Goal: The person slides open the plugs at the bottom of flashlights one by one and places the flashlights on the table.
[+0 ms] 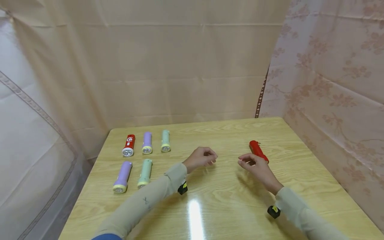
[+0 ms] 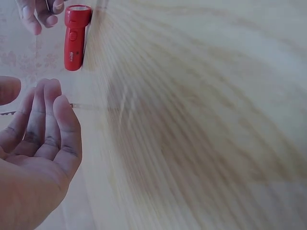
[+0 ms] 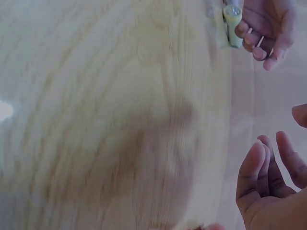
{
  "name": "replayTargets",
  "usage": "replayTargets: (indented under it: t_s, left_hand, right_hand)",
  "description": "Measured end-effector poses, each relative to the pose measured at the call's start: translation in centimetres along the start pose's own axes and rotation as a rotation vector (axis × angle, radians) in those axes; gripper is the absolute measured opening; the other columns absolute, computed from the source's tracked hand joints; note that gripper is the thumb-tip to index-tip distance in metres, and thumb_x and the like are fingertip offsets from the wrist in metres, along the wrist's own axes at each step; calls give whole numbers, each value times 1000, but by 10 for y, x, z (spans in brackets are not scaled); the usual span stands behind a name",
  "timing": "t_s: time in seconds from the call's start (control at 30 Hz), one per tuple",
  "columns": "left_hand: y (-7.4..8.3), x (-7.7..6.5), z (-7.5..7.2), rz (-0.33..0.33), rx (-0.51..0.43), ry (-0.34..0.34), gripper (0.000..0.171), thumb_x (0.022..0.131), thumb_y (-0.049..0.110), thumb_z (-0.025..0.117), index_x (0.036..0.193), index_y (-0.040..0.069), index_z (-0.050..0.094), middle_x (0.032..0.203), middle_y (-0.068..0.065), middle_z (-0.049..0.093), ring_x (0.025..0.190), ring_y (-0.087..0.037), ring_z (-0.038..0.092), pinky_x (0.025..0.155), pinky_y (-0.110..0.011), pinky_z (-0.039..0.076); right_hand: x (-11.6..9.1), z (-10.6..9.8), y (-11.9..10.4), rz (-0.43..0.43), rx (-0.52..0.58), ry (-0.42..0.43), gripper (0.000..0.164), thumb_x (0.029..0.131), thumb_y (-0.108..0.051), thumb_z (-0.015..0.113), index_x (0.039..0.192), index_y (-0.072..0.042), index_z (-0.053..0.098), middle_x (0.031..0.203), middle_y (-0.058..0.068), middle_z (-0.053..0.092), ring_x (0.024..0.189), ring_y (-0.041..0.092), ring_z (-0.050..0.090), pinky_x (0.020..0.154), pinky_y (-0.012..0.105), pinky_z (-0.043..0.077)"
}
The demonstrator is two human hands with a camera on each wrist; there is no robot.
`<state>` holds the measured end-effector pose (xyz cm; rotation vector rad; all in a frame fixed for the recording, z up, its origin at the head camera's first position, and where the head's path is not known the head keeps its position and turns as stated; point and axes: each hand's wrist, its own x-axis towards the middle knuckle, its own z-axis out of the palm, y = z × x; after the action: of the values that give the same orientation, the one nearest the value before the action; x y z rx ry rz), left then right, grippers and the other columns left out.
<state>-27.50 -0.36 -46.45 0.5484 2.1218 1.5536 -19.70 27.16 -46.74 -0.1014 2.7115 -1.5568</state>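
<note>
My left hand (image 1: 201, 156) hovers over the middle of the table, its fingers loosely bent and holding nothing. Across from it, my right hand (image 1: 256, 168) is also free of any object, thumb and fingers relaxed. Just beyond the right hand lies a red flashlight (image 1: 256, 148), partly hidden behind that hand in the head view. The left wrist view shows the same red flashlight (image 2: 75, 40) whole, with a button on its side. Whether the right hand touches it is hard to tell, but its fingers are not around it.
At the table's (image 1: 216, 213) left, a red-and-white flashlight (image 1: 129, 142), a purple one (image 1: 147, 140) and a green one (image 1: 165, 138) form the back row. In front lie another purple flashlight (image 1: 124, 173) and a green one (image 1: 146, 170), its head beside my left sleeve. Curtains (image 1: 186, 66) surround the table.
</note>
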Motion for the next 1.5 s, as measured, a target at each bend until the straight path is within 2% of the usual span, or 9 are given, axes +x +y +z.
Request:
replayTargets:
  t_s: [0.23, 0.43, 0.57, 0.73, 0.93, 1.2, 1.37, 1.5]
  left_hand:
    - [-6, -17, -8, 6, 3, -9, 33, 105, 29, 63, 119, 0, 68, 102, -9, 71, 100, -38, 68, 84, -49, 58]
    - [-11, -31, -12, 2, 24, -21, 35, 104, 30, 64, 120, -1, 68, 104, -12, 71, 98, -37, 69, 82, -46, 59]
    - [-13, -38, -12, -3, 23, -22, 33, 104, 31, 64, 119, 2, 69, 103, -11, 71, 97, -36, 69, 81, -45, 59]
    - [-20, -45, -13, -18, 24, -15, 31, 104, 32, 64, 117, 4, 69, 100, -6, 71, 95, -32, 69, 81, -44, 60]
    - [-23, -50, -15, -39, 34, -4, 30, 104, 33, 64, 116, 7, 70, 101, -6, 72, 94, -28, 70, 79, -42, 59]
    - [-23, -52, -21, -22, 41, 25, 29, 104, 29, 64, 117, 3, 70, 99, -5, 72, 91, -29, 70, 76, -39, 60]
    - [-26, -51, -33, -31, 31, 49, 32, 105, 30, 63, 118, 2, 69, 102, -7, 71, 92, -29, 70, 79, -41, 60]
    - [-23, -51, -48, -21, 21, 76, 37, 105, 31, 63, 122, -1, 67, 105, -11, 71, 97, -34, 69, 82, -46, 59]
  right_hand:
    - [-2, 17, -9, -22, -17, -77, 39, 99, -34, 71, 126, -5, 67, 110, 5, 68, 100, 25, 59, 76, 29, 54]
    - [-6, 27, -14, -38, 34, -138, 38, 98, -30, 73, 125, -4, 66, 106, 6, 67, 95, 25, 61, 72, 34, 57]
    - [-8, 32, -16, -48, 46, -150, 38, 99, -28, 73, 125, -2, 66, 106, 8, 67, 93, 24, 61, 70, 35, 57]
    - [-9, 38, -14, -9, 56, -179, 37, 99, -29, 72, 125, -5, 66, 107, 6, 67, 94, 23, 61, 70, 33, 56]
    - [-10, 44, -11, 25, 76, -202, 35, 98, -28, 73, 124, -5, 66, 107, 6, 65, 94, 24, 60, 67, 35, 57]
    - [-8, 50, -15, 35, 119, -231, 36, 100, -27, 71, 126, -3, 65, 107, 10, 68, 93, 27, 63, 65, 36, 58]
    - [-3, 59, -19, 35, 133, -258, 37, 100, -28, 70, 126, -3, 64, 108, 11, 70, 91, 26, 63, 65, 35, 57]
    - [1, 68, -21, 31, 142, -276, 37, 101, -30, 70, 127, -4, 65, 107, 11, 69, 90, 26, 62, 63, 34, 57]
